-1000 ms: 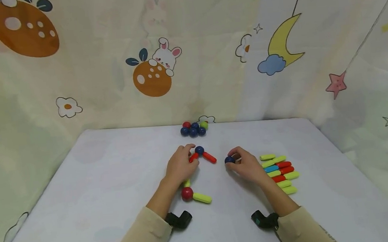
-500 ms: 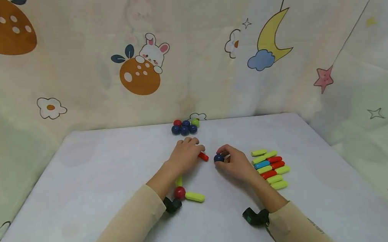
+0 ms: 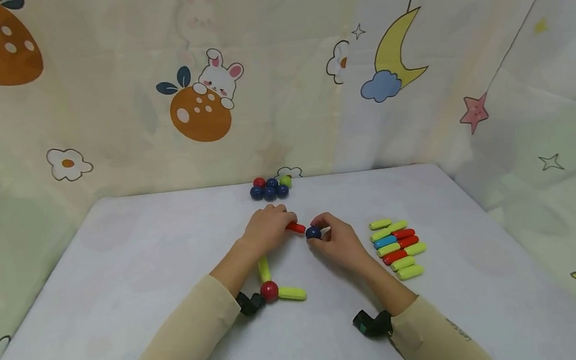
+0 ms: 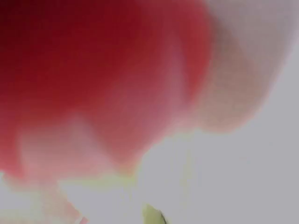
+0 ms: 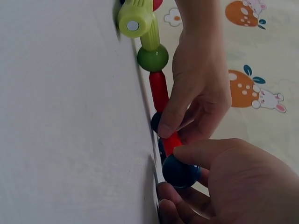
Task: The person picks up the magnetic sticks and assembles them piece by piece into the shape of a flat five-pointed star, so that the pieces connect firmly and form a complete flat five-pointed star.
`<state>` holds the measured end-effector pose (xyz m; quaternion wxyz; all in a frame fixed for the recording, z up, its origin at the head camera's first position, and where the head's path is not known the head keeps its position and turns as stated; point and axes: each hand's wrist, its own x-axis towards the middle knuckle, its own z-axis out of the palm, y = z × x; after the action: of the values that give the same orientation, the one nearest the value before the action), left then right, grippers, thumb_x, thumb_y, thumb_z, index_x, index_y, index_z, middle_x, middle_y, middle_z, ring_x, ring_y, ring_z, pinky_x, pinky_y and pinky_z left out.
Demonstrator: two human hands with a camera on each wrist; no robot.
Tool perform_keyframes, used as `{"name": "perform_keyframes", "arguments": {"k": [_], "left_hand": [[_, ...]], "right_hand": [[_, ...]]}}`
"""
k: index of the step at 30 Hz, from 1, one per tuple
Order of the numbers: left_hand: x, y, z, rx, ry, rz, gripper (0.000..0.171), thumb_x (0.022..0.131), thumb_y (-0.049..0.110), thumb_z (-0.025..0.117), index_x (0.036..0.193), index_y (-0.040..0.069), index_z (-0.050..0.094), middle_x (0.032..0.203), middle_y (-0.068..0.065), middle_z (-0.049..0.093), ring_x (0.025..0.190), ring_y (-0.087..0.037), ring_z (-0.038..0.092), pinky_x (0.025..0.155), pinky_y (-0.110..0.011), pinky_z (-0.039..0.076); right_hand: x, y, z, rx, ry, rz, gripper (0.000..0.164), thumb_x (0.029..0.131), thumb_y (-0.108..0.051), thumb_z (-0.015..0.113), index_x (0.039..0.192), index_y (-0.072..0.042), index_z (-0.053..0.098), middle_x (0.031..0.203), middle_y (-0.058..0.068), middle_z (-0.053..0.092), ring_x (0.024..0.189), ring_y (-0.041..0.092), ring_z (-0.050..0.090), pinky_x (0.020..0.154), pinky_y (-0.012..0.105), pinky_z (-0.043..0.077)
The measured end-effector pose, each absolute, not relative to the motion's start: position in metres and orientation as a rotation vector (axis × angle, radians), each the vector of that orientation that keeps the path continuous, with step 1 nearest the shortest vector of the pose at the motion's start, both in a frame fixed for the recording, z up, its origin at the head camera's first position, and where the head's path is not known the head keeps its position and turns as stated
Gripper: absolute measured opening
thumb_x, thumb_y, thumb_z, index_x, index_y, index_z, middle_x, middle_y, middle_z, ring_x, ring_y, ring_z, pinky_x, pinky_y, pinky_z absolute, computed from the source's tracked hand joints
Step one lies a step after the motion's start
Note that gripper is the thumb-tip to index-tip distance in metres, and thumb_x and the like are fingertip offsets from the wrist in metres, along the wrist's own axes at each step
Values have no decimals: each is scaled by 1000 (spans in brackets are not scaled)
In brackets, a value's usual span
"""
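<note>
My left hand [image 3: 270, 227] pinches a red magnetic rod [image 3: 297, 228] close to the blue ball [image 5: 156, 122] at its far end, which the hand hides in the head view. Between thumb and fingertips, my right hand [image 3: 338, 239] holds another blue ball [image 3: 313, 232] right at the rod's free end. A second red rod [image 5: 159, 91] links the partly covered blue ball to a green ball [image 5: 153, 57] in the right wrist view. Nearer me, a red ball [image 3: 269, 291] joins yellow-green rods [image 3: 291, 293]. A blurred red shape [image 4: 103, 70] fills much of the left wrist view.
Several loose rods [image 3: 397, 249] in yellow-green, red and blue lie in rows right of my right hand. Blue, red and green balls [image 3: 270, 193] cluster at the back edge of the white table [image 3: 146, 261]. A patterned cloth [image 3: 282, 117] hangs behind.
My left hand has moved forward onto the red rod and its blue ball. My right hand has brought its blue ball leftward to the rod's free end. The head view has shifted slightly.
</note>
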<state>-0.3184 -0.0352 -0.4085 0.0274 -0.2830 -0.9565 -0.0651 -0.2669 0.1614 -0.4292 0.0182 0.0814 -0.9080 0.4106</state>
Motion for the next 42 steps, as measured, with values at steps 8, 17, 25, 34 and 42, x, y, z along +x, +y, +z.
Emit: {"name": "perform_keyframes", "arguments": {"k": [8,17,25,34,42], "left_hand": [[-317,-40,-410,-940,-2972,-259,28,95,23,76,123,21,76,108,-3,70,96,-23,59,87,-38,53],[-299,-69,-407,-592,-3252,-506,77,88,49,74,153,16,49,132,-12,62,108,-27,61,91,-47,57],[-282,-83,-402,-508,-3343,-683,80,87,39,74,154,7,45,111,-10,69,89,-23,61,73,-35,54],[-277,-88,-404,-394,-3314,-936,55,90,28,73,139,7,60,99,-9,67,62,-20,61,54,-26,50],[-277,-96,-403,-334,-3308,-746,49,89,34,72,132,10,66,100,-7,70,84,-22,60,64,-31,49]], "right_hand": [[-268,161,-432,236,-2839,1243,34,94,-16,74,126,-15,63,128,7,68,91,19,61,85,33,53],[-269,158,-432,282,-2882,1179,40,94,-16,74,133,-17,64,128,7,67,91,19,58,84,32,53],[-277,154,-435,316,-2908,995,35,94,-25,72,128,-19,70,115,7,66,91,21,58,85,39,53],[-273,151,-432,286,-2961,937,28,92,-26,75,118,-17,71,109,7,66,97,24,60,94,45,55],[-266,150,-428,318,-2976,917,28,92,-25,75,118,-15,71,107,7,66,93,21,59,90,43,56]]}}
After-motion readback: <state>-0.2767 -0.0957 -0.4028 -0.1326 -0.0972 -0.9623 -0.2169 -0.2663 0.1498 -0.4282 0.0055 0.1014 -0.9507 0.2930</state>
